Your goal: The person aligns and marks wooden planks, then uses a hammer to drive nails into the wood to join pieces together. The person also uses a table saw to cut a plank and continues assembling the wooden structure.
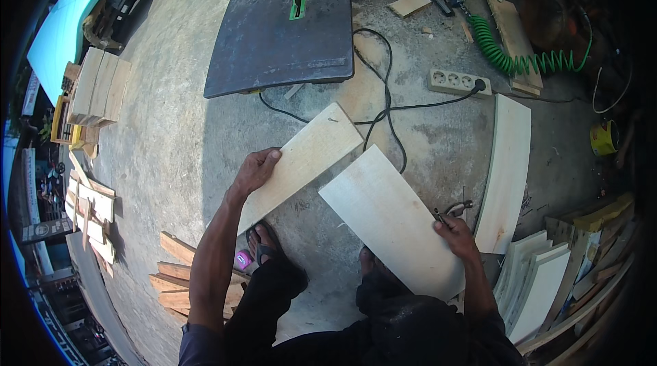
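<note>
My left hand (pixel 258 170) grips the long edge of a pale wooden board (pixel 311 155), its thumb on the upper face. A small dark mark or nail shows near that board's far end. On the right, my right hand (pixel 457 236) is closed at the edge of a second, wider board (pixel 393 219), which slants across my right leg. A slim dark stick (pixel 438 215), perhaps a pencil, pokes out from those fingers. The two boards' far ends lie close together but apart. Just beyond my right hand is a hammer-like metal tool (pixel 460 208), partly hidden.
A table saw (pixel 280 37) with its blade raised stands ahead. Black cables run to a power strip (pixel 458 83). A coiled green hose (pixel 503 55), a long board (pixel 504 174) and stacked planks (pixel 534 284) are right. Wood pieces (pixel 174 273) and a pink tape measure (pixel 243 258) lie left.
</note>
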